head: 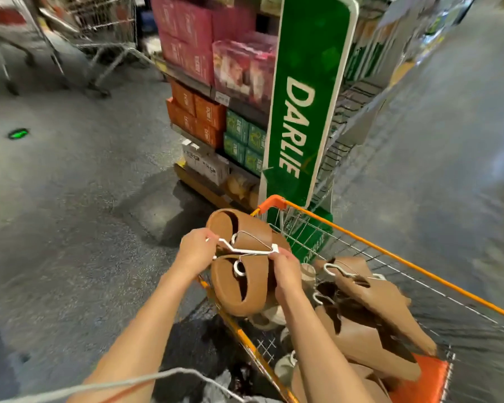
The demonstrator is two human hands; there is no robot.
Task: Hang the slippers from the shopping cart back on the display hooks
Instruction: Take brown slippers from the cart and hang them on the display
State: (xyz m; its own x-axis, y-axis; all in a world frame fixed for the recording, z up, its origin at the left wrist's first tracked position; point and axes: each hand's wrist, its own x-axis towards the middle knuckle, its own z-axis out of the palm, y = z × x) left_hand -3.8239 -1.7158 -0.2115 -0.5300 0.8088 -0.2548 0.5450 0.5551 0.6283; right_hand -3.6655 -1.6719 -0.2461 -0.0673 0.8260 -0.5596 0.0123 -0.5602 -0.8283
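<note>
Above the cart's near-left corner, left hand (197, 247) and right hand (285, 264) each pinch an end of a white plastic hanger (245, 251) carrying tan rubber slippers (239, 282), unhung; more pairs, count unclear, wait in the orange wire shopping cart (390, 248).

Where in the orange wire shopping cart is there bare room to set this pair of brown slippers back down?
The bare patch is the far right part of the orange wire shopping cart, between its right rim and the heap of brown slippers on white hangers. The near and left side is crowded with that heap. Both the left hand and right hand grip the held pair's white hanger.
</note>
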